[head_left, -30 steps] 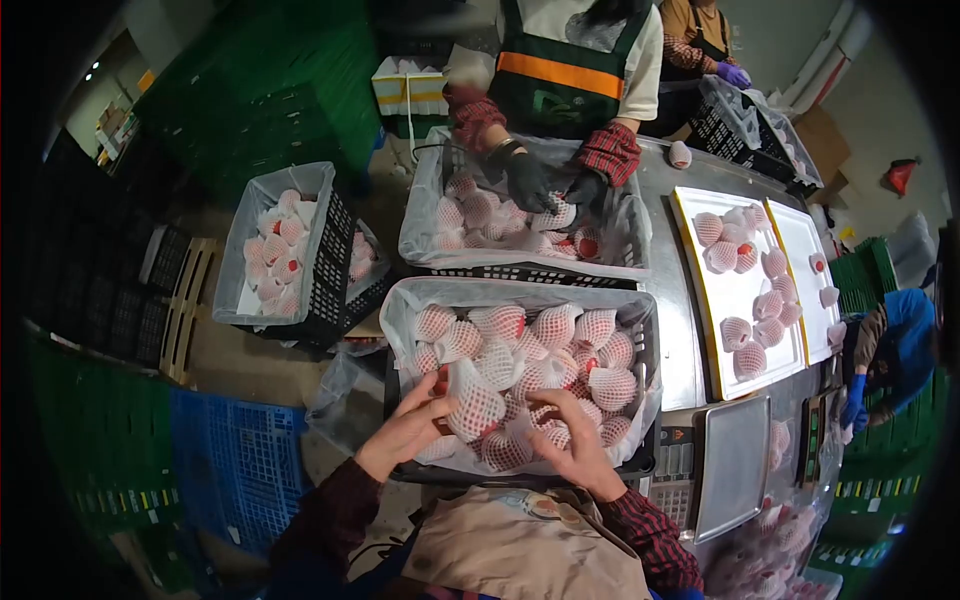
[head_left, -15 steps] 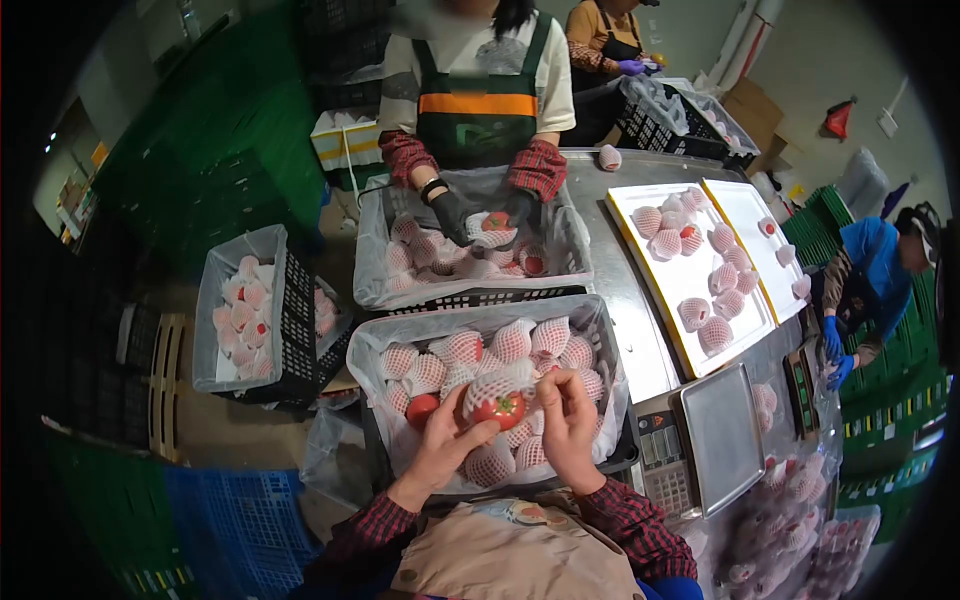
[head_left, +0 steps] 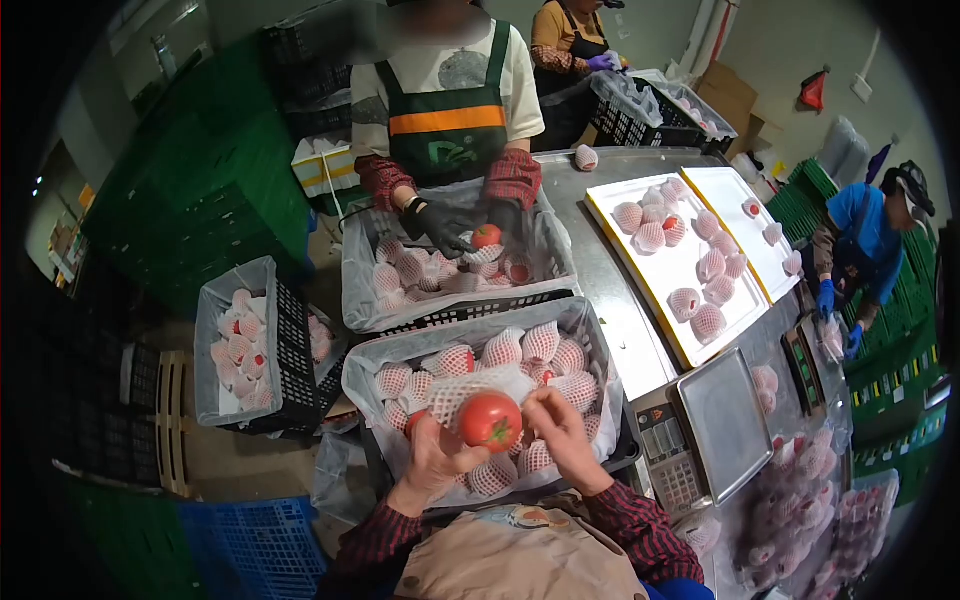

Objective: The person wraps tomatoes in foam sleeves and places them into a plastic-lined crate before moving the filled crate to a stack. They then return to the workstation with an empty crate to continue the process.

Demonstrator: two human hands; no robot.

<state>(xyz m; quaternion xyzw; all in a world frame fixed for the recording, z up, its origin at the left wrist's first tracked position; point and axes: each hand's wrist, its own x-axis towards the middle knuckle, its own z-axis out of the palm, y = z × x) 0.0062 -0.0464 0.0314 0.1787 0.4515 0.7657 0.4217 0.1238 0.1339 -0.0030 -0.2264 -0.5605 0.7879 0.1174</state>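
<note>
Tomato [head_left: 490, 420], red and half out of its foam net sleeve [head_left: 470, 388], sits clamped between the left hand [head_left: 435, 458] and right hand [head_left: 560, 432], above the near lined crate [head_left: 600, 340]. Beyond that crate, a co-worker's gloved hands [head_left: 445, 225] hold another tomato [head_left: 487, 236].

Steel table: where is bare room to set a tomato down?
The steel table is bare between the near crate and the white tray. The scale pan is bare too. Both crates are crowded with netted fruit, and the tray's middle is dotted with it. The left hand holds the tomato.
</note>
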